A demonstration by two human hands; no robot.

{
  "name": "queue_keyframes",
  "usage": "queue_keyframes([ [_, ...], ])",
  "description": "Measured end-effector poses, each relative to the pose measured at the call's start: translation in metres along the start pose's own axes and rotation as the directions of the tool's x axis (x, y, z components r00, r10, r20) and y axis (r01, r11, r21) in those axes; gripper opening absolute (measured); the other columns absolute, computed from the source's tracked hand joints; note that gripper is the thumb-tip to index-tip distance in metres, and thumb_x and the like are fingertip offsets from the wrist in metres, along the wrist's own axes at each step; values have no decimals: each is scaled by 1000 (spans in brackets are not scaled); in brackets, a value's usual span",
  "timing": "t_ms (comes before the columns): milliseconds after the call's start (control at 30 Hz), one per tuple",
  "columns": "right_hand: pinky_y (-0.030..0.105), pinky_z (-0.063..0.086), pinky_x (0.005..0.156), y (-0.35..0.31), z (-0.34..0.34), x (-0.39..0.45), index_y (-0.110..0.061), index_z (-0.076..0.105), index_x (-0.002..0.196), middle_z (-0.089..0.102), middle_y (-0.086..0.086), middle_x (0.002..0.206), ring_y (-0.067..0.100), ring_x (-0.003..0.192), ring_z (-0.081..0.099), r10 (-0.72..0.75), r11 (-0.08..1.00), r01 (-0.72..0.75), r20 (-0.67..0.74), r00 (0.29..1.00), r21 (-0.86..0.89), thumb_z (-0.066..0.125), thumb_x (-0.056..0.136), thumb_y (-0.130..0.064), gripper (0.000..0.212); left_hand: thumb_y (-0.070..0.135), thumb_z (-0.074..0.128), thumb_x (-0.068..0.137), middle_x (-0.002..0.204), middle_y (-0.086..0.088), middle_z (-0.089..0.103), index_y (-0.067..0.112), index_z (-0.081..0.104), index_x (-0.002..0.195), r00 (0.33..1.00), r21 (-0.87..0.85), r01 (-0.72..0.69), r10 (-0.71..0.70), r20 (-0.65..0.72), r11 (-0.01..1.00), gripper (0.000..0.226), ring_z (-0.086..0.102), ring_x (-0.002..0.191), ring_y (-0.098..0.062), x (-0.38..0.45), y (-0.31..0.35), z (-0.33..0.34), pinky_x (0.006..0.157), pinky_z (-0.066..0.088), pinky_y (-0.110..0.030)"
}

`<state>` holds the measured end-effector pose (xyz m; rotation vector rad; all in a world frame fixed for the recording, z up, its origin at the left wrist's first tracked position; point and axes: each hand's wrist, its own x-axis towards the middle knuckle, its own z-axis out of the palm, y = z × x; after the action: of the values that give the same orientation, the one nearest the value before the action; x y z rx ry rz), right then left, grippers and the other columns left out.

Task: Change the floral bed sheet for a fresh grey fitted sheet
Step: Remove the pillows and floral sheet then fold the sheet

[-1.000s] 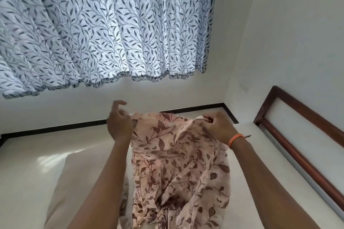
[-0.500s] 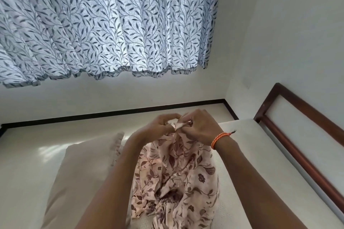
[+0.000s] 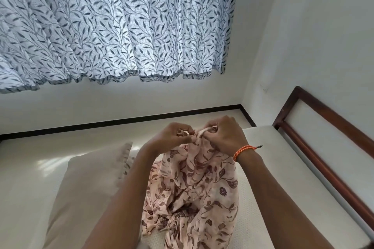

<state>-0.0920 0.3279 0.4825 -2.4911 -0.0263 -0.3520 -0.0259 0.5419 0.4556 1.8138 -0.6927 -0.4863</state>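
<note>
One floral sheet (image 3: 194,194) is held up over the bare mattress (image 3: 287,170), its lower folds gathered in a heap on the mattress surface. Two hands are seen, raised close together at the sheet's top edge. The left hand (image 3: 172,137) is curled, with the cloth edge pinched between thumb and fingers. The right hand (image 3: 223,136) is likewise curled round a bunched part of the same edge; one orange braided bracelet (image 3: 242,150) is worn on its wrist. One pale pillow (image 3: 85,194) lies on the mattress to the left of the sheet. One dark wooden headboard frame (image 3: 323,147) is set along the right wall. One leaf-patterned curtain (image 3: 113,24) hangs above.
</note>
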Motion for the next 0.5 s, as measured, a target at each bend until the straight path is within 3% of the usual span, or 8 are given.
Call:
queue_keyframes([
  [100,33,60,64,7,0,1,-31,82,81,72,-19,69,2,69,68,12,998,-13,16,1000,67,79,77,-44,14,40,78,95,83,-3,64,11,74,96,998,20,-41,42,-50,999,29,55,78,-18,2,-4,0,72,39,-34],
  [267,30,57,62,8,-3,0,-25,79,74,71,-15,67,5,63,65,-27,989,20,40,999,148,83,79,-34,12,28,67,104,71,16,60,24,66,93,974,152,-41,73,-214,988,12,49,65,-8,10,-10,1,64,39,-32],
  [367,18,42,55,9,-3,-4,-17,71,68,58,-14,59,5,55,51,-102,972,70,135,986,224,83,82,-24,20,37,62,98,73,14,64,35,61,92,905,290,37,91,-416,956,6,60,68,-17,15,-11,1,70,52,-41],
  [433,22,30,55,11,-1,-7,-8,56,63,40,-11,57,5,55,35,-139,960,81,207,968,267,82,83,-24,36,36,62,98,75,13,66,35,61,96,845,365,83,129,-519,927,3,64,73,-20,17,-9,2,68,53,-42],
  [500,29,28,57,13,1,-9,-6,45,61,36,-6,58,9,57,32,-152,950,73,246,957,304,82,83,-31,49,33,64,100,75,13,65,34,60,97,783,391,126,151,-604,912,5,62,74,-19,19,-4,6,62,44,-36],
])
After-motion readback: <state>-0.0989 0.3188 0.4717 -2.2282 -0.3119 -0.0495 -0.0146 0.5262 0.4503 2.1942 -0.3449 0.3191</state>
